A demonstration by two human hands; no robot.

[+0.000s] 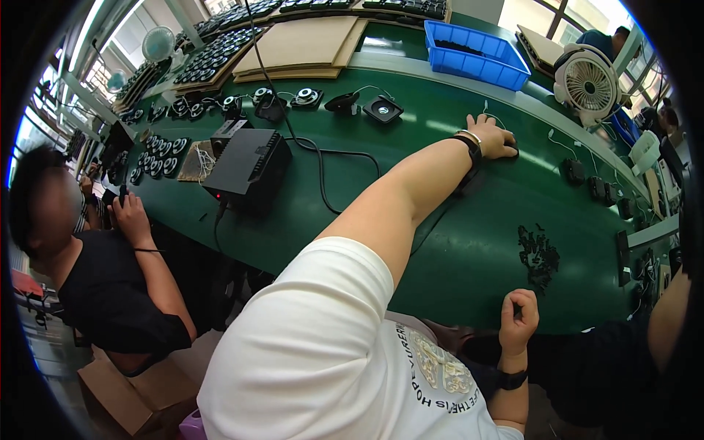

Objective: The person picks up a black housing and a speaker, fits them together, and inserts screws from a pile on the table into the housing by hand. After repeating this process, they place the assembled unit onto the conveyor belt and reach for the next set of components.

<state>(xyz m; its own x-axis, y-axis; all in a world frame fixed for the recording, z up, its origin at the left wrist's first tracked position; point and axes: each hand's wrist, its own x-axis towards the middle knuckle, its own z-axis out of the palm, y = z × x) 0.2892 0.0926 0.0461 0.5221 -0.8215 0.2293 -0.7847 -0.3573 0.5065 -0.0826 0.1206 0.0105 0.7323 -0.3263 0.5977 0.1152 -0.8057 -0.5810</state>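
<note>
My left arm stretches across the green table, and my left hand (490, 138) curls over a small black speaker (515, 146) near the far edge. A thin white wire runs beside its fingers; most of the speaker is hidden under the hand. Close to the near edge, my right hand (519, 317) is closed, thumb and forefinger bent together. Whatever it may hold is too small or hidden to make out. Just beyond it lies a loose scatter of small black pieces (539, 258). Further right, several small black speakers (574, 171) with white wires stand in a row.
A black box-shaped device (249, 169) with cables sits left of my arm. Round speakers (160, 156), a square speaker (383, 109) and a blue bin (477, 57) lie beyond. A white fan (589, 84) stands far right. A co-worker in black (121, 286) sits at left.
</note>
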